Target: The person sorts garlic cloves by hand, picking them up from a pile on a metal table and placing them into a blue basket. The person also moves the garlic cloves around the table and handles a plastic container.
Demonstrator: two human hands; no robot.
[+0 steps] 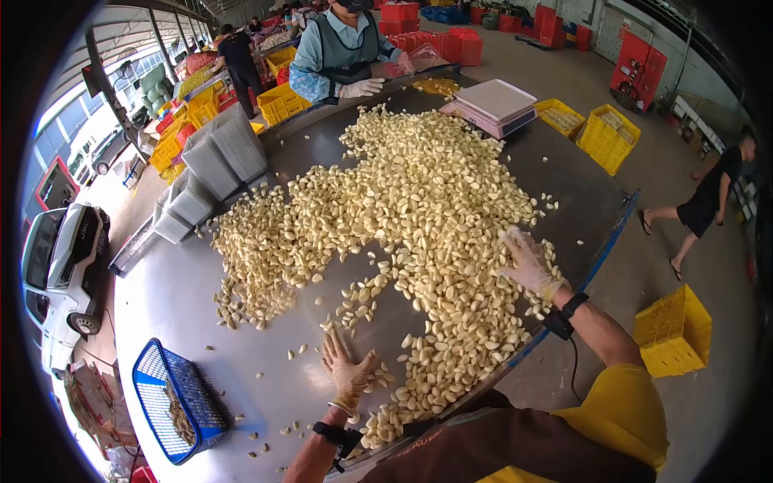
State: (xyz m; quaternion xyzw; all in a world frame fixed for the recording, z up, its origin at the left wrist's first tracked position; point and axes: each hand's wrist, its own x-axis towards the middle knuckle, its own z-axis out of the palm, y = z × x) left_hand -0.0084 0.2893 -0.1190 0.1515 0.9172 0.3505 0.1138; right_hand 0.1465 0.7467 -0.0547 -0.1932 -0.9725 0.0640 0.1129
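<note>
A wide heap of peeled garlic cloves (435,185) spreads over a metal table (266,362). My left hand (348,369), in a thin clear glove, lies low over the bare metal with its fingers spread, a few loose cloves around it. At the heap's right side, my right hand (527,264), also gloved, rests on the cloves with fingers stretched out. No clove shows gripped in either hand. Left of my left hand stands a blue plastic basket (165,362) with brownish scraps at its bottom.
Stacked clear plastic trays (225,149) line the table's left edge. A scale (495,105) stands at the far right corner. Across the table is a person in gloves and an apron (342,52). Yellow crates (672,330) sit on the floor at right, where another person (713,193) walks.
</note>
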